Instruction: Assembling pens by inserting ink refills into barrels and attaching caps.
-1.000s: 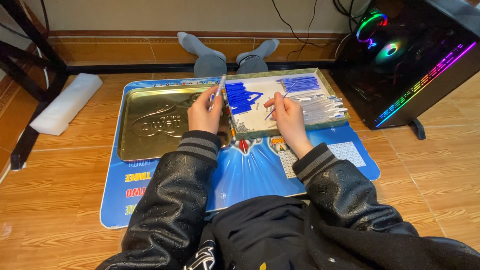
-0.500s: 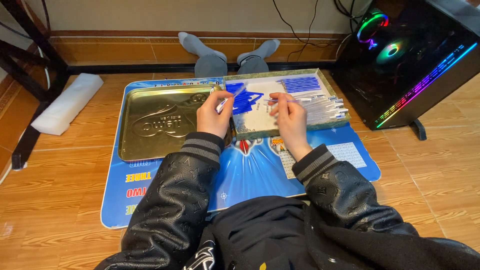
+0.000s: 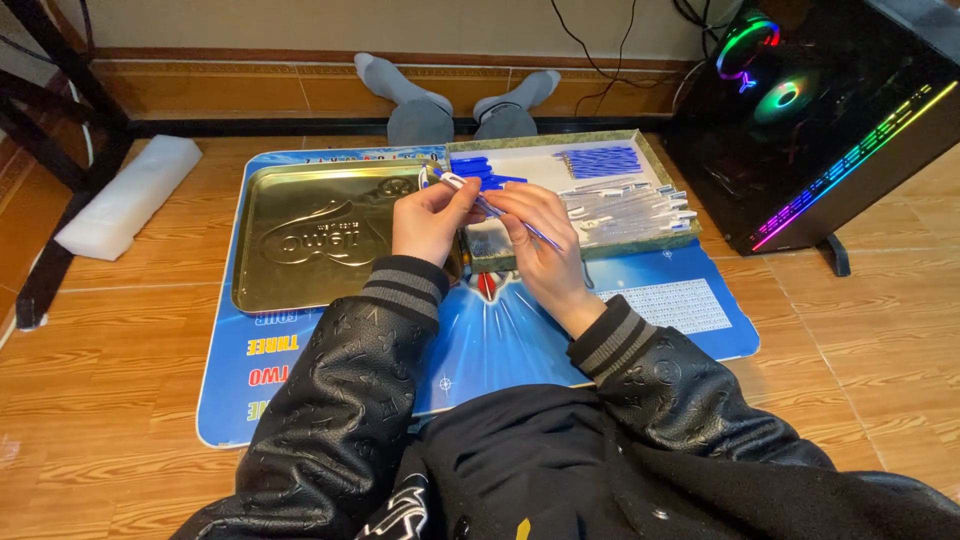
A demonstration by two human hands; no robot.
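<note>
The left hand (image 3: 428, 218) pinches a clear plastic pen barrel (image 3: 447, 180) while the right hand (image 3: 540, 235) grips a thin blue refill (image 3: 512, 218) at its mouth, above the shallow green cardboard box (image 3: 655, 160) of parts; the insertion step appears underway, calling for steady alignment.

A gold metal tray (image 3: 320, 240) lies on a blue printed mat (image 3: 690, 310) over wooden flooring. At far right glows a black computer case (image 3: 830, 110); at left rests a white foam block (image 3: 125, 198).
</note>
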